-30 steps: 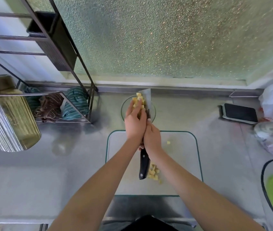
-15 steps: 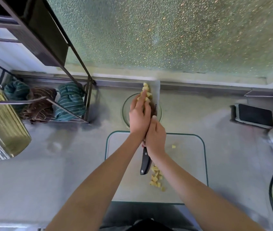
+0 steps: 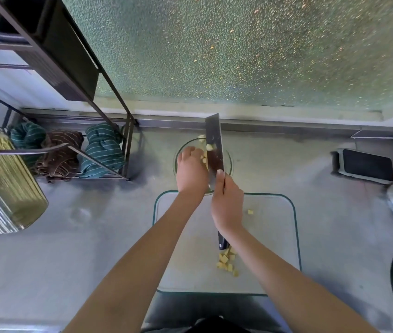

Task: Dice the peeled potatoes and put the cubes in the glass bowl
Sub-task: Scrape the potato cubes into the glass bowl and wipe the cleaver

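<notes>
The knife (image 3: 214,150) is gripped at its handle by the right hand (image 3: 226,204), its broad steel blade tilted on edge with the long axis running straight ahead of the grip, over the glass bowl (image 3: 229,162). Pale, blocky potato cubes (image 3: 205,156) cling to the blade's left face, where the left hand (image 3: 190,169), fingers loosely bent and holding nothing, is pressed to sweep them down. More cubes (image 3: 227,261) lie behind the grip on the smooth glass board (image 3: 274,236).

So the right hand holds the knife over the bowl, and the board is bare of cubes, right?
Not quite: the head view shows a pile of cubes on the board. The right hand does hold the knife over the bowl.
</notes>
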`<state>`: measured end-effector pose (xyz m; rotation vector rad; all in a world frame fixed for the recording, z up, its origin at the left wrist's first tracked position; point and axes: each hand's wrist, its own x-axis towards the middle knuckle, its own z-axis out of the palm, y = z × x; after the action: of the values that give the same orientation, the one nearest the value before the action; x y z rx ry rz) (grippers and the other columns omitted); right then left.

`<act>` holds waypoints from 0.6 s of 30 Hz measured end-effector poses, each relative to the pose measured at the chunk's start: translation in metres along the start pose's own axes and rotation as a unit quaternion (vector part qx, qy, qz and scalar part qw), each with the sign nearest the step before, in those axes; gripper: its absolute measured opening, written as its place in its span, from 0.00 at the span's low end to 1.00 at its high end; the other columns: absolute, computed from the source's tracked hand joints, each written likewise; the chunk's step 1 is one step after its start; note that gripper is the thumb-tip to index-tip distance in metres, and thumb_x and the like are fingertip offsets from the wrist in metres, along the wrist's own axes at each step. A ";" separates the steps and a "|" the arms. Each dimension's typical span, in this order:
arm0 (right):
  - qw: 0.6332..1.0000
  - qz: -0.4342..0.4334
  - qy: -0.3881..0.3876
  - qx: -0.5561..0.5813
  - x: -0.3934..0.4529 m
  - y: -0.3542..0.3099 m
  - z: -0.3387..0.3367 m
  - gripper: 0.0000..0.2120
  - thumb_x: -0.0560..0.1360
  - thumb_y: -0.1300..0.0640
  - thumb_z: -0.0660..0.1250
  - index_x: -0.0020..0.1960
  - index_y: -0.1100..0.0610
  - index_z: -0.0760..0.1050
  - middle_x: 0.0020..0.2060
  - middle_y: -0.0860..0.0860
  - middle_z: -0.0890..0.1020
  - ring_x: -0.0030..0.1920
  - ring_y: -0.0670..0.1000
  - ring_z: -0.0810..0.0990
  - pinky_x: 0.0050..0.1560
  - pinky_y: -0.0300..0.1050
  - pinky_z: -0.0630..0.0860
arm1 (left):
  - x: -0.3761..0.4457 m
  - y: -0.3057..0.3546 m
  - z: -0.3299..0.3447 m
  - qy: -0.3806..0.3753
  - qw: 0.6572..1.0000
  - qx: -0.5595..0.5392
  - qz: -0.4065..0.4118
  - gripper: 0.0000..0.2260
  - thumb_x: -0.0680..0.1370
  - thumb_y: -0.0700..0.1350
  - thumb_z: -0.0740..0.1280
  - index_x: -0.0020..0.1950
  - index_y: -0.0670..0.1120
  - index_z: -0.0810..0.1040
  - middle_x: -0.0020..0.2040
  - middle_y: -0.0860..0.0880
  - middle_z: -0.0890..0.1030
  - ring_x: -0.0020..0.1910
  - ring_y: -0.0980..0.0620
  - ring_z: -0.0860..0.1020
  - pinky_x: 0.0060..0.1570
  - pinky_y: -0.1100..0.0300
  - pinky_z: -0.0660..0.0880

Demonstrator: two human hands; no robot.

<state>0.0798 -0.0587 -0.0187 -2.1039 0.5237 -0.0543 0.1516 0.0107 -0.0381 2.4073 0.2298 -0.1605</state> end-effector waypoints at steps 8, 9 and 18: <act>0.999 -0.011 -0.037 -0.026 0.003 -0.002 0.000 0.18 0.82 0.48 0.50 0.36 0.51 0.67 0.26 0.44 0.70 0.27 0.44 0.69 0.27 0.35 0.63 | -0.011 0.007 -0.017 -0.134 0.883 -0.414 -0.174 0.13 0.77 0.56 0.60 0.49 0.49 0.79 0.48 0.44 0.82 0.50 0.46 0.80 0.53 0.50 0.76; 0.999 -0.011 -0.039 -0.027 0.003 -0.001 0.000 0.18 0.82 0.48 0.50 0.35 0.50 0.66 0.26 0.44 0.70 0.27 0.44 0.69 0.27 0.35 0.63 | -0.011 0.006 -0.015 -0.119 0.896 -0.393 -0.169 0.14 0.76 0.58 0.61 0.48 0.49 0.79 0.46 0.45 0.82 0.49 0.46 0.80 0.53 0.50 0.77; 0.999 -0.024 -0.001 -0.030 0.004 0.010 -0.019 0.20 0.82 0.49 0.51 0.31 0.48 0.58 0.24 0.46 0.64 0.26 0.46 0.65 0.28 0.40 0.58 | -0.003 -0.011 -0.016 -0.036 0.994 0.047 0.097 0.16 0.74 0.33 0.59 0.56 0.43 0.81 0.59 0.50 0.78 0.65 0.52 0.66 0.53 0.62 0.71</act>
<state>0.0751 -0.0796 -0.0173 -2.1755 0.4790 -0.0634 0.1474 0.0293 -0.0331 2.4951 -0.0466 -0.1708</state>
